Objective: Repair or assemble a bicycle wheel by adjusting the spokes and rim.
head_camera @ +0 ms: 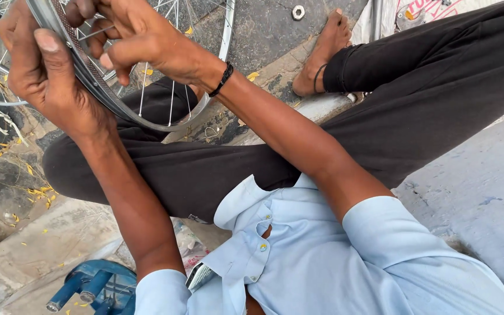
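A silver bicycle wheel rim (164, 123) with thin wire spokes (173, 96) stands across my lap at the upper left. My left hand (39, 73) wraps around the rim from the left, thumb laid along its inner face. My right hand (129, 35) is above it, fingers pinched together at the rim where a spoke meets it; what it pinches is too small to make out. A black cord bracelet sits on my right wrist. I sit with legs in dark trousers (380, 99), one bare foot (322, 52) on the ground.
A metal nut (298, 11) lies on the dark stone floor near the top. A blue stool (91, 286) stands at the lower left. Yellow petals and a scrap of white wire (1, 123) litter the cracked paving. A pale concrete ledge (485, 192) runs along the right.
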